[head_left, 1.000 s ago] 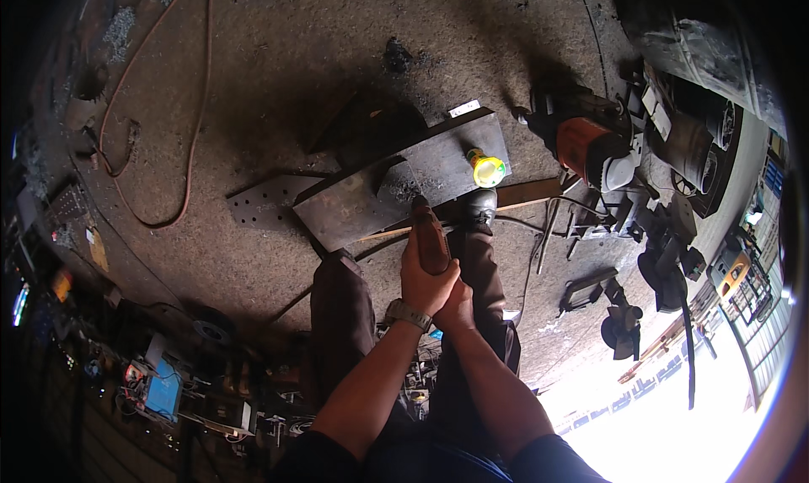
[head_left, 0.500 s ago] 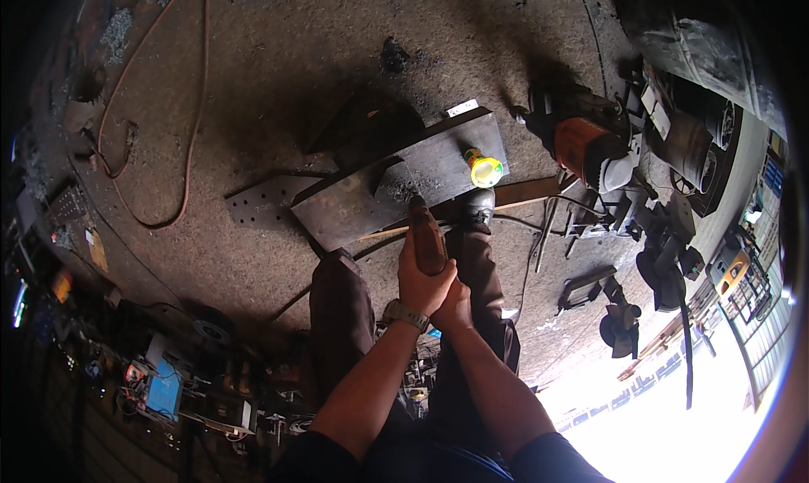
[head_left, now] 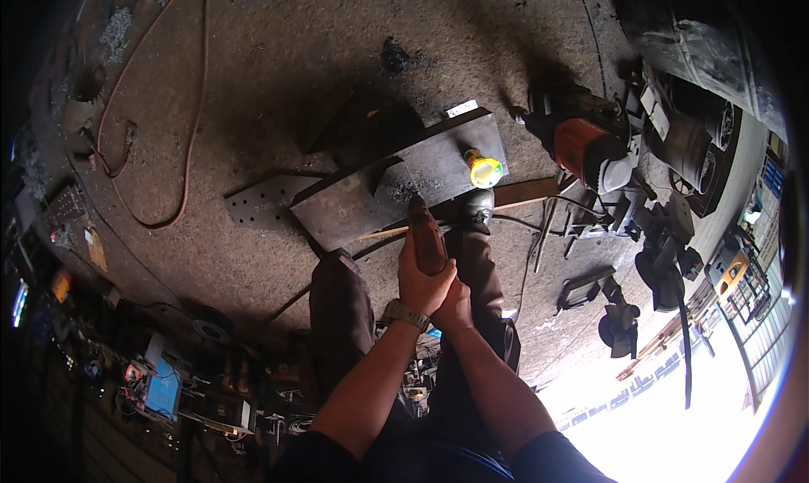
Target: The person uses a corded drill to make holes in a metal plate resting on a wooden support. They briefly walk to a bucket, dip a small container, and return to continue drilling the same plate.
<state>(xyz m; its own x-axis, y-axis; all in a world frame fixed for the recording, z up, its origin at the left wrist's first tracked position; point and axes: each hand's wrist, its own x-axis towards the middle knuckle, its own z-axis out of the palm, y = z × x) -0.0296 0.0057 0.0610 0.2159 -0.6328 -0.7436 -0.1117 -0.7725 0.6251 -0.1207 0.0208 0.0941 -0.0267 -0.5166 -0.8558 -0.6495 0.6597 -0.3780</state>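
Both my hands are closed around a reddish-brown power drill, whose front end points away from me. My left hand, with a watch on its wrist, wraps the drill's body and handle. From the right, my right hand is clasped against the left hand and the back of the handle. At the drill's tip lies a small dark metal plate with loose shavings beside it, on a long steel piece. The bit itself is too dark to make out. A yellow-green can sits farther right on the steel.
My boot is against the steel's near edge, by a wooden board. A perforated plate lies left. An orange-and-black machine and dark clamp-like tools stand right. A hose loops across the floor.
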